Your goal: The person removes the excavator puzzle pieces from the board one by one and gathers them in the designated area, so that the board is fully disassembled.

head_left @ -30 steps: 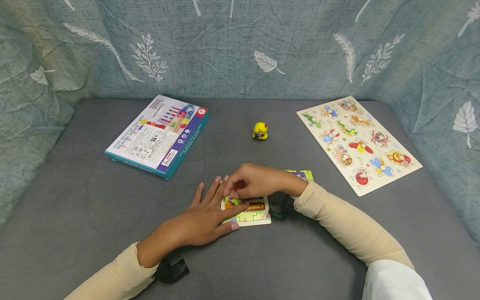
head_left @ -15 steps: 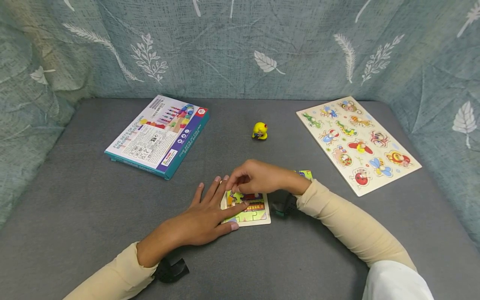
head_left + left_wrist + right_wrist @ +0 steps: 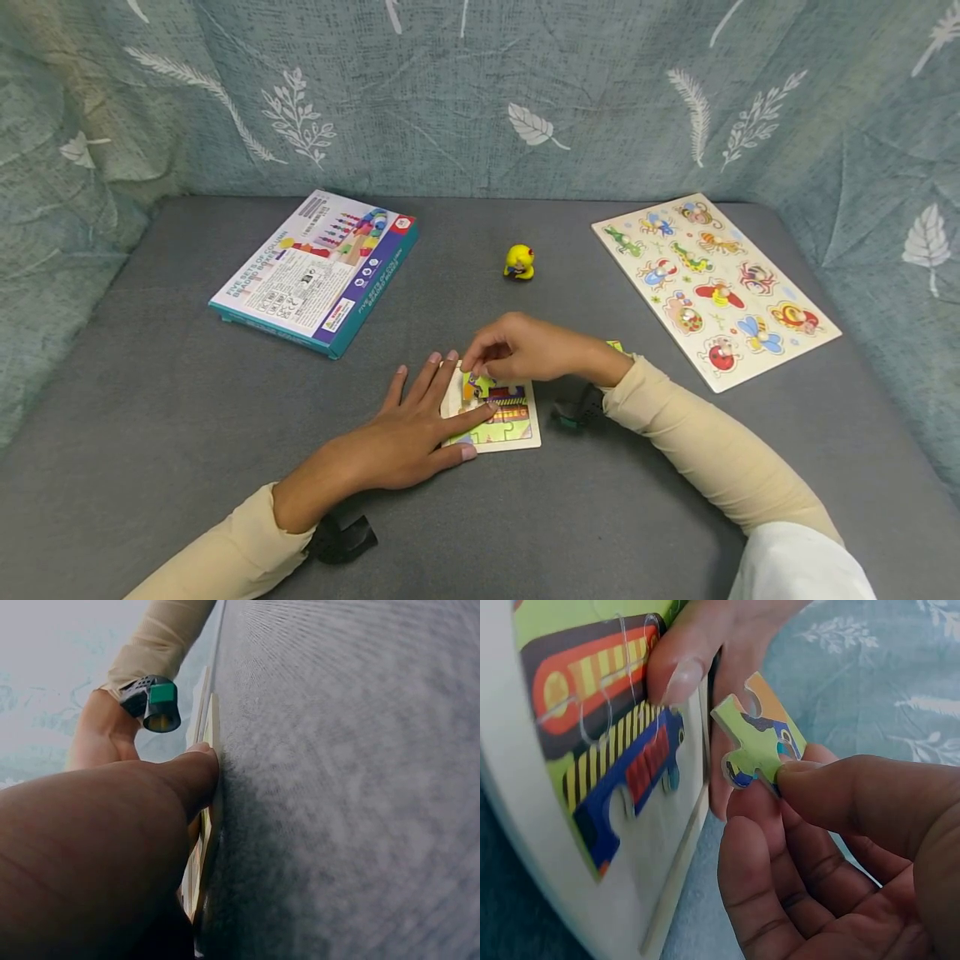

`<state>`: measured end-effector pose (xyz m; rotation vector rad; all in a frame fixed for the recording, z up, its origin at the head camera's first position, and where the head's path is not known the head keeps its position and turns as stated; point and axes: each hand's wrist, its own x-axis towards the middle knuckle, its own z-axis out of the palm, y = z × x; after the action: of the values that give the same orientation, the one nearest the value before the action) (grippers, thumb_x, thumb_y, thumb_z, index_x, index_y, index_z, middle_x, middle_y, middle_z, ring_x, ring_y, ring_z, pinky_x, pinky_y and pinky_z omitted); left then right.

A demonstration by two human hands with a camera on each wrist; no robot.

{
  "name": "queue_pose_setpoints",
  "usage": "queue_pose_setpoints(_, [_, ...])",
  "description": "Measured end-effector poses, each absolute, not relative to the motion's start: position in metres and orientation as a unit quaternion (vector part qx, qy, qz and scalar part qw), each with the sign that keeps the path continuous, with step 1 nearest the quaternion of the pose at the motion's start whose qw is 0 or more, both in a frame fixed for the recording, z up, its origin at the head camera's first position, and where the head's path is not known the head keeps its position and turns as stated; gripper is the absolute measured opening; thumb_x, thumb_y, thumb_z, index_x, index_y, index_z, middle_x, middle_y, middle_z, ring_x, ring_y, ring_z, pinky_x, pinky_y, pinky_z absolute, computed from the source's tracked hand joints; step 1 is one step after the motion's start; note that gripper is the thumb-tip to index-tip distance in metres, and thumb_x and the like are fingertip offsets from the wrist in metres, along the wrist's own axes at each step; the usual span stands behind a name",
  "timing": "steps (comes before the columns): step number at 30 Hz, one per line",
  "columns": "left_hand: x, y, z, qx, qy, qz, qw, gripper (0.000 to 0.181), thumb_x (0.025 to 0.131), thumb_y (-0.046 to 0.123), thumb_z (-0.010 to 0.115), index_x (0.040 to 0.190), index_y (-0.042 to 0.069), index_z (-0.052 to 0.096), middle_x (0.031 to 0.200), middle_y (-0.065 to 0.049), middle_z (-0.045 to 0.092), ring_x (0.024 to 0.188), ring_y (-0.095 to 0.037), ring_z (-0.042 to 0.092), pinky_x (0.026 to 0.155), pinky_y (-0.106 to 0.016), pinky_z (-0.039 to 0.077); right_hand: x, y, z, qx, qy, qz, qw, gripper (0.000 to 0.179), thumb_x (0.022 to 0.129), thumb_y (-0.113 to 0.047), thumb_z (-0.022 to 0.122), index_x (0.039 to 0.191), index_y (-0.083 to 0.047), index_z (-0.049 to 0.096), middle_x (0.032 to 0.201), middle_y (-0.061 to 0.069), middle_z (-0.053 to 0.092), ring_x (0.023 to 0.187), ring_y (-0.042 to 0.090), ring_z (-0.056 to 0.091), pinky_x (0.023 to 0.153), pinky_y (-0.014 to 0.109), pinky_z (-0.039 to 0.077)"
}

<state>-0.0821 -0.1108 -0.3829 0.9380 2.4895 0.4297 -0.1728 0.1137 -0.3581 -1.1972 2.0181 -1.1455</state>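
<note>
A small jigsaw puzzle board (image 3: 525, 435) with a pale wooden rim lies in front of me, part of its picture filled with interlocked pieces. My left hand (image 3: 401, 442) rests on its left side with fingers spread, the index finger lying across the picture and the thumb along the near edge. My right hand (image 3: 517, 350) pinches a green, orange and blue puzzle piece (image 3: 757, 739) between thumb and fingers. In the right wrist view that piece is tilted and apart from the board, beside a bare pale area. The left wrist view shows the left thumb (image 3: 196, 776) at the board's edge.
Past the right wrist, a bit of another green puzzle piece (image 3: 615, 345) shows, mostly hidden. A yellow toy figure (image 3: 519, 262) stands behind the hands. At back left lies a bead-toy box (image 3: 315, 271); an insect puzzle board (image 3: 716, 292) lies at right.
My right hand has shifted a little right and away from me, and the pinched puzzle piece now shows below its fingers, over the board. My left hand stays put.
</note>
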Motion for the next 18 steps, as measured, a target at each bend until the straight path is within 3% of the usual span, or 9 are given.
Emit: queue_pose_setpoints(18, [-0.082, -0.110, -0.382, 0.326, 0.905, 0.149, 0.229, 0.051, 0.101, 0.051, 0.043, 0.150, 0.042, 0.034, 0.160, -0.014, -0.018, 0.143, -0.034, -0.020, 0.107, -0.063, -0.011, -0.175, 0.144, -0.356, -0.401, 0.776, -0.409, 0.263, 0.018, 0.092, 0.004, 0.059, 0.106, 0.001, 0.071, 0.096, 0.004, 0.069, 0.080, 0.013, 0.060, 0.071, 0.029, 0.050])
